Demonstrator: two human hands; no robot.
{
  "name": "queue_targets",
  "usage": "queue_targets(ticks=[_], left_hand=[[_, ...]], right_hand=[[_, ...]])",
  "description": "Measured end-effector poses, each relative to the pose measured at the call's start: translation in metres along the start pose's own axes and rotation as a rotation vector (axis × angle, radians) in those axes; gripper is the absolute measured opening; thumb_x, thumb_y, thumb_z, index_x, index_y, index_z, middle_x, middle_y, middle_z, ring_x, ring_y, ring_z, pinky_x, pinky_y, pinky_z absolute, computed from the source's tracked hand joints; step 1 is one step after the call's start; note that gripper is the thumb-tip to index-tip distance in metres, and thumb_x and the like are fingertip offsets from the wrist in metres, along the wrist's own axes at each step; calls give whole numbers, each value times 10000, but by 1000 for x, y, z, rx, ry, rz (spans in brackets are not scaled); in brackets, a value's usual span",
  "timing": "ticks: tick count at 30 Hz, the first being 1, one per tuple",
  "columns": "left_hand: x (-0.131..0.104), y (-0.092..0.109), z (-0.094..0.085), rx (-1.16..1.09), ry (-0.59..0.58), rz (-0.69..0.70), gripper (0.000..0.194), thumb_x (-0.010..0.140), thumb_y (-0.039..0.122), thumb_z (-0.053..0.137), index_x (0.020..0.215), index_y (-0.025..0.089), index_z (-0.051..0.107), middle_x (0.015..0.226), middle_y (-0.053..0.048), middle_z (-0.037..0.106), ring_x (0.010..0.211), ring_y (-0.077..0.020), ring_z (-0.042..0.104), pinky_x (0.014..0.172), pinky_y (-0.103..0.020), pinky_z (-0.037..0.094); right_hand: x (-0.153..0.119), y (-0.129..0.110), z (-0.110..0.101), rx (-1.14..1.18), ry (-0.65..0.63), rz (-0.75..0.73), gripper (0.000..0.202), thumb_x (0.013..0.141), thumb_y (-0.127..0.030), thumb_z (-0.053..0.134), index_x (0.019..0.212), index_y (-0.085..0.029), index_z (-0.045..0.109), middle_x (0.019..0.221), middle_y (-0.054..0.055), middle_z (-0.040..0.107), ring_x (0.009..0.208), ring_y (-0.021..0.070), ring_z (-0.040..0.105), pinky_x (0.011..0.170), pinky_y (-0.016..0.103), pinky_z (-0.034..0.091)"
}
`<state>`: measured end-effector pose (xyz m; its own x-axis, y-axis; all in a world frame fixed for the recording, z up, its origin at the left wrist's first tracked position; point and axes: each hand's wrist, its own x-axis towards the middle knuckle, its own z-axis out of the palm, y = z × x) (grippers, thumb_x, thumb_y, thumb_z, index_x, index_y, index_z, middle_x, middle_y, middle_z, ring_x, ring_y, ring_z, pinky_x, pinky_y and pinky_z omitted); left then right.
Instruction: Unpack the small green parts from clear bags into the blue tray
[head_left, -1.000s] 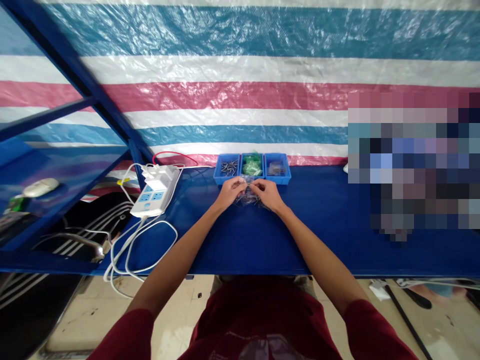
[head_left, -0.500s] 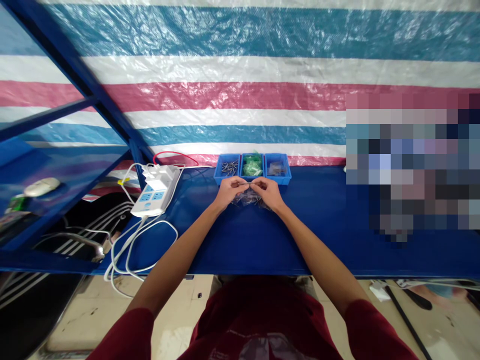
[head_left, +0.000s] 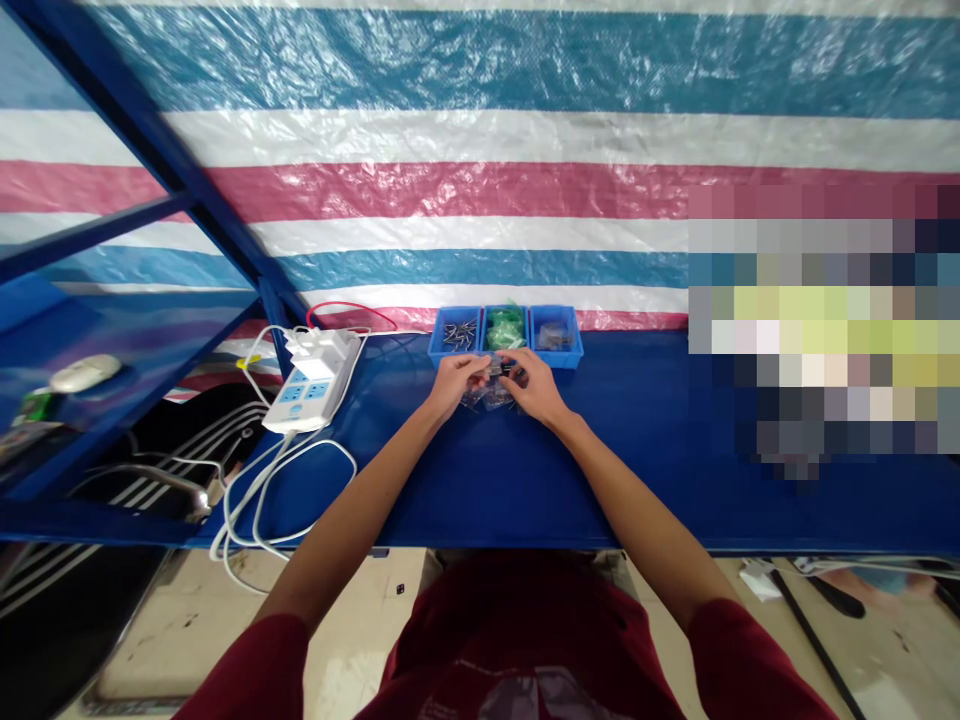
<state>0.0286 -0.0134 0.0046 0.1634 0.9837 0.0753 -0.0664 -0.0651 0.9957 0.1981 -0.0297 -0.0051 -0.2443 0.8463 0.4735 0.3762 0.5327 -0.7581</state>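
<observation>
My left hand (head_left: 454, 385) pinches a small clear plastic bag (head_left: 495, 366) between thumb and fingers. At the bag's right side is my right hand (head_left: 535, 386), its thumb and fingers curled together; a small dark piece shows by the fingertips, too small to name. Below both hands, a pile of clear bags with small metal parts (head_left: 495, 396) lies on the blue table, partly covered by the hands. Just behind stand three joined blue bins: the left bin (head_left: 442, 352) contains metal screws, the middle one green plastic wrapping (head_left: 505, 330), the right one clear bags (head_left: 553, 336).
To the left, a white power strip (head_left: 304, 400) with plugged-in adapters and looped white cables (head_left: 259, 500) lies on the table (head_left: 502, 480). A blue metal frame (head_left: 225, 240) rises at the left. At the right, a pixelated area hides part of the table.
The fingertips of both hands, close together before, have parted slightly, and the clear bag now shows between them. My right hand's fingers have curled more.
</observation>
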Motion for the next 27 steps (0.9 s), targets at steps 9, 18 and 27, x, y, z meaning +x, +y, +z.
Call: queue_targets(ticks=[9, 18, 27], left_hand=[[1, 1, 0, 190, 32, 192, 442, 797, 580, 618, 952, 168, 658, 858, -50, 665, 751, -151, 615, 552, -218, 459], [-4, 6, -4, 214, -71, 164, 308, 707, 424, 754, 670, 133, 660, 610, -16, 639, 582, -126, 573, 624, -254, 462], [0, -1, -2, 11, -100, 42, 275, 702, 388, 758, 712, 130, 661, 511, 18, 568, 469, -91, 496, 500, -226, 386]], right_hand=[[3, 3, -3, -97, 121, 14, 239, 902, -363, 519, 808, -190, 654, 781, 44, 607, 702, 173, 542, 683, 290, 446], [1, 1, -3, 24, 160, 21, 217, 900, -280, 468, 930, -191, 663, 803, 30, 632, 678, 152, 558, 669, 279, 465], [0, 5, -2, -80, 125, -110, 186, 884, -255, 552, 1029, -233, 666, 1086, 75, 584, 693, 134, 556, 693, 295, 517]])
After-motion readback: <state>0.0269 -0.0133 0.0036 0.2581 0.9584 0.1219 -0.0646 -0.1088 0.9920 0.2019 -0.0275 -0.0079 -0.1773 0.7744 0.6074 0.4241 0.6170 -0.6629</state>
